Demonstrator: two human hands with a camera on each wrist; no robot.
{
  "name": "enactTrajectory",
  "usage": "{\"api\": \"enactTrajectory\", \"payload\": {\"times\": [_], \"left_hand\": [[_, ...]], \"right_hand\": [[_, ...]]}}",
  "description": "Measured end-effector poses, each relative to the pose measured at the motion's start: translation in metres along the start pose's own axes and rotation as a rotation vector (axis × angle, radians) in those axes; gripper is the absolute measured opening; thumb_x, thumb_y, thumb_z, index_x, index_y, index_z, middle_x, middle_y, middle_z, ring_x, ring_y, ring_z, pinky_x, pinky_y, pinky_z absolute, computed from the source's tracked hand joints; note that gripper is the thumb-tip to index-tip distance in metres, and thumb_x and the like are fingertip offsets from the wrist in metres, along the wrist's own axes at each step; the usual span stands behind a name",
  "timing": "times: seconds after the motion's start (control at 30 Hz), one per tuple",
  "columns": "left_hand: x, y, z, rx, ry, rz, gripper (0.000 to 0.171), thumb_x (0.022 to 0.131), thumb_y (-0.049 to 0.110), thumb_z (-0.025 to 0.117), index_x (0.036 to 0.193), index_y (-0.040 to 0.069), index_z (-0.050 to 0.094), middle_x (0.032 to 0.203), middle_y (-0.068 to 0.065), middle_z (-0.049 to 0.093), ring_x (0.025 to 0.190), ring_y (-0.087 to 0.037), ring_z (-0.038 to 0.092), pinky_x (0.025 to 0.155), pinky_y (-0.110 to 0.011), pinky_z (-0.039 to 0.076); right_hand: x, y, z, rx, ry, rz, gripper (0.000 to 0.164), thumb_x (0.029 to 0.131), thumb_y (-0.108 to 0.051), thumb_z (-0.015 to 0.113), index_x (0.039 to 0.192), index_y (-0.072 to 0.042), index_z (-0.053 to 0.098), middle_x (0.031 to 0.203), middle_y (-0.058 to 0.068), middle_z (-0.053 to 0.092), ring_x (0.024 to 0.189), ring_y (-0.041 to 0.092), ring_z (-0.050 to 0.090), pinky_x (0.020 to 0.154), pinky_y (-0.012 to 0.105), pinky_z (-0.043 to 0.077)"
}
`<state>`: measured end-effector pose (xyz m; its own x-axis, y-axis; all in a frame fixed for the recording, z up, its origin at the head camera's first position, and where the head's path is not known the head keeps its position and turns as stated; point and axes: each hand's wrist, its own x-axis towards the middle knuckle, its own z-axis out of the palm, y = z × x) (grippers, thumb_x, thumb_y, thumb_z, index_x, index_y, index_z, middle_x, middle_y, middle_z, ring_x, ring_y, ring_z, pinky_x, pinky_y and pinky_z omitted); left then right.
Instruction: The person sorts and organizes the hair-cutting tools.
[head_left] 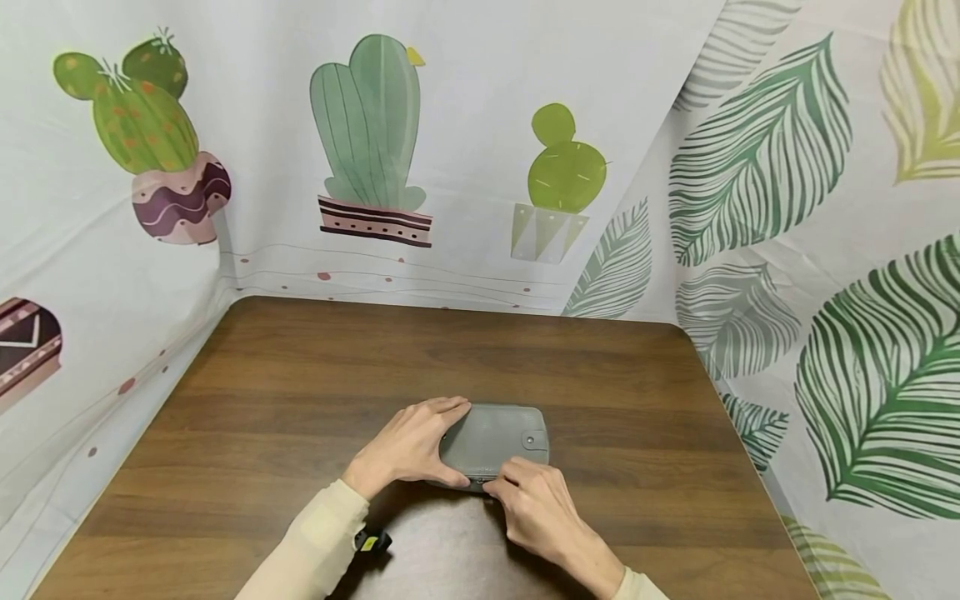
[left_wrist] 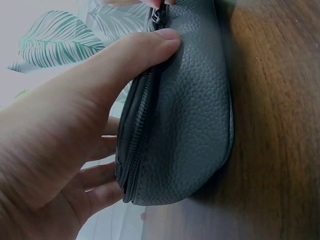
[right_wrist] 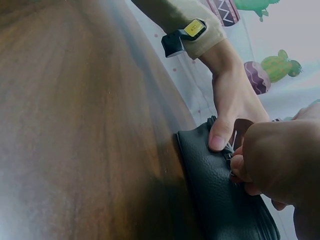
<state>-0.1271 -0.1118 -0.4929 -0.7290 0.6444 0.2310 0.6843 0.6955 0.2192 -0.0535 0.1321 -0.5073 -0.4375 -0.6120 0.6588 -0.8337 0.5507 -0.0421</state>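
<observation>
A grey pebbled-leather zip pouch (head_left: 487, 437) lies on the wooden table, a snap tab on the right of its top. My left hand (head_left: 412, 442) grips its left end, thumb on the front side by the zip and fingers over the far side. Along the pouch's edge runs a dark zip (left_wrist: 140, 120), with its metal slider (left_wrist: 158, 19) just beyond the left thumb in the left wrist view. At the front edge, my right hand (head_left: 536, 508) pinches at the zip slider with thumb and curled fingers. The right fingertips partly hide the pull.
The brown wooden table (head_left: 315, 358) reaches under and around the pouch. Behind it hangs a white cloth (head_left: 480, 167) printed with cacti and leaves. A small black device with a yellow label (head_left: 371, 542) is worn at the left wrist.
</observation>
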Motion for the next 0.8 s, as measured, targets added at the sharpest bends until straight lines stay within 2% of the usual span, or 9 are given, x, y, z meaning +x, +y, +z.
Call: {"api": "enactTrajectory", "payload": {"times": [0.13, 0.33, 0.57, 0.67, 0.8], "left_hand": [[0.0, 0.0, -0.001, -0.001, 0.003, -0.002, 0.115, 0.058, 0.075, 0.082, 0.145, 0.002, 0.06, 0.146, -0.012, 0.059, 0.131, -0.027, 0.052, 0.1, -0.045, 0.053], [0.0, 0.001, -0.003, -0.013, -0.004, 0.0, 0.115, 0.059, 0.074, 0.082, 0.145, 0.001, 0.06, 0.146, -0.012, 0.058, 0.132, -0.027, 0.052, 0.101, -0.045, 0.052], [0.001, 0.001, -0.003, -0.006, -0.012, -0.013, 0.115, 0.058, 0.074, 0.082, 0.145, 0.002, 0.06, 0.146, -0.011, 0.058, 0.132, -0.026, 0.052, 0.101, -0.044, 0.052], [0.002, 0.001, -0.002, -0.017, -0.01, -0.009, 0.114, 0.058, 0.072, 0.083, 0.145, 0.001, 0.06, 0.146, -0.012, 0.058, 0.132, -0.027, 0.052, 0.102, -0.045, 0.052], [0.002, 0.0, -0.001, -0.023, -0.001, 0.003, 0.114, 0.058, 0.07, 0.085, 0.144, 0.0, 0.06, 0.145, -0.014, 0.059, 0.131, -0.029, 0.052, 0.101, -0.046, 0.052]], "right_hand": [[0.001, 0.0, 0.001, -0.004, -0.022, 0.0, 0.022, 0.072, 0.004, 0.068, 0.077, -0.015, 0.077, 0.068, -0.009, 0.057, 0.061, 0.008, 0.051, 0.045, 0.022, 0.043], [0.001, 0.0, -0.003, -0.002, -0.059, -0.023, 0.01, 0.08, -0.005, 0.077, 0.081, -0.015, 0.077, 0.071, -0.009, 0.057, 0.063, 0.006, 0.049, 0.047, 0.016, 0.041], [-0.001, 0.002, -0.009, 0.046, -0.144, -0.022, 0.004, 0.084, -0.014, 0.082, 0.085, -0.017, 0.079, 0.08, -0.011, 0.062, 0.072, 0.004, 0.054, 0.054, 0.017, 0.048], [-0.002, 0.006, -0.013, 0.111, -0.132, -0.005, 0.006, 0.083, -0.016, 0.083, 0.083, -0.019, 0.079, 0.083, -0.013, 0.066, 0.076, 0.002, 0.057, 0.059, 0.019, 0.052], [0.0, 0.018, -0.018, 0.208, -0.056, 0.035, 0.005, 0.083, -0.014, 0.083, 0.084, -0.016, 0.078, 0.085, -0.01, 0.068, 0.082, 0.004, 0.058, 0.069, 0.022, 0.052]]}}
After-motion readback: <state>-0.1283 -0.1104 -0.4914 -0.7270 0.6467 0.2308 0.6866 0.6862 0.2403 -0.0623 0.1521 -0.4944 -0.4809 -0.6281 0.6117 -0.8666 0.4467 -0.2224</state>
